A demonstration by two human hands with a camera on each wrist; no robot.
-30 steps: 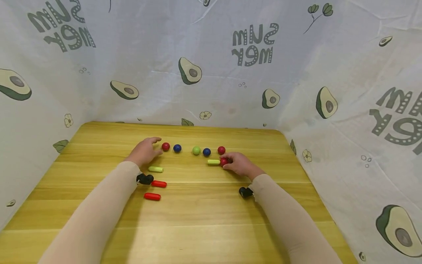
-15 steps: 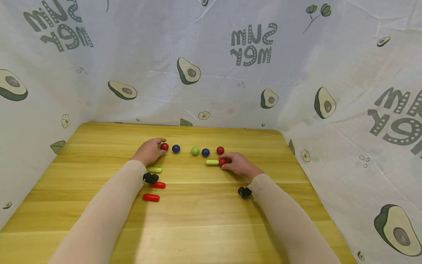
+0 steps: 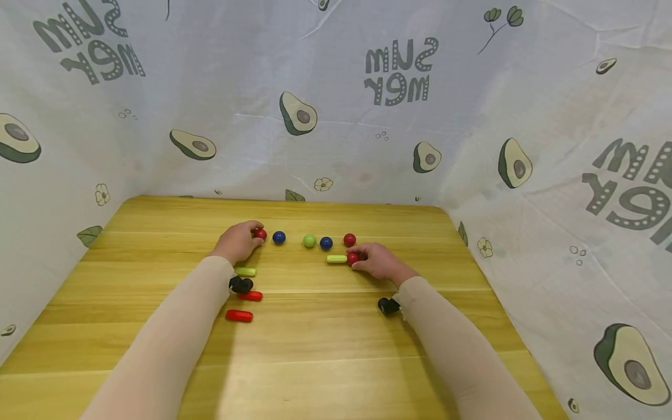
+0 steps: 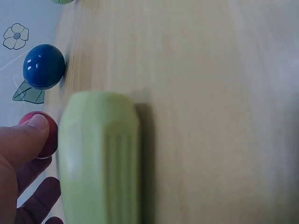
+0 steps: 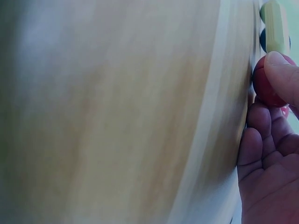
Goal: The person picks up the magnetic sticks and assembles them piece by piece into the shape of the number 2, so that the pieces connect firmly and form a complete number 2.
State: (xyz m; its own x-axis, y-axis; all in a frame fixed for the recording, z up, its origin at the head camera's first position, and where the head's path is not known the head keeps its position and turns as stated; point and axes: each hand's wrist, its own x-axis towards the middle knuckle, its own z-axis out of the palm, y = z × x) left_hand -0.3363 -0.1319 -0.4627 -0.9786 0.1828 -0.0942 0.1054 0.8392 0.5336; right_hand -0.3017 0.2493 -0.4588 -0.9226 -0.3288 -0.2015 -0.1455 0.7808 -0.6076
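My left hand [image 3: 236, 242] pinches a glossy red ball [image 3: 260, 234] at the back left of the table; in the left wrist view the thumb presses on this ball [image 4: 50, 142]. A blue ball [image 3: 279, 237] lies just to its right. My right hand [image 3: 383, 261] pinches another red ball [image 3: 353, 259] between thumb and fingers. Against that ball's left side, end-on, is a ribbed yellow-green stick [image 3: 336, 259]; whether they are joined I cannot tell. In the right wrist view the stick [image 5: 276, 28] extends beyond the ball [image 5: 264, 86].
Behind the right hand lie a green ball [image 3: 309, 240], a blue ball [image 3: 326, 243] and a red ball [image 3: 349, 240]. Near the left wrist are a yellow-green stick [image 3: 245, 272] and two red sticks [image 3: 251, 296]. A printed cloth [image 3: 236, 105] surrounds the wooden table [image 3: 315, 350].
My left hand has moved right to the leftmost red ball and closed its thumb and fingers on it. The right hand keeps its place at its red ball.
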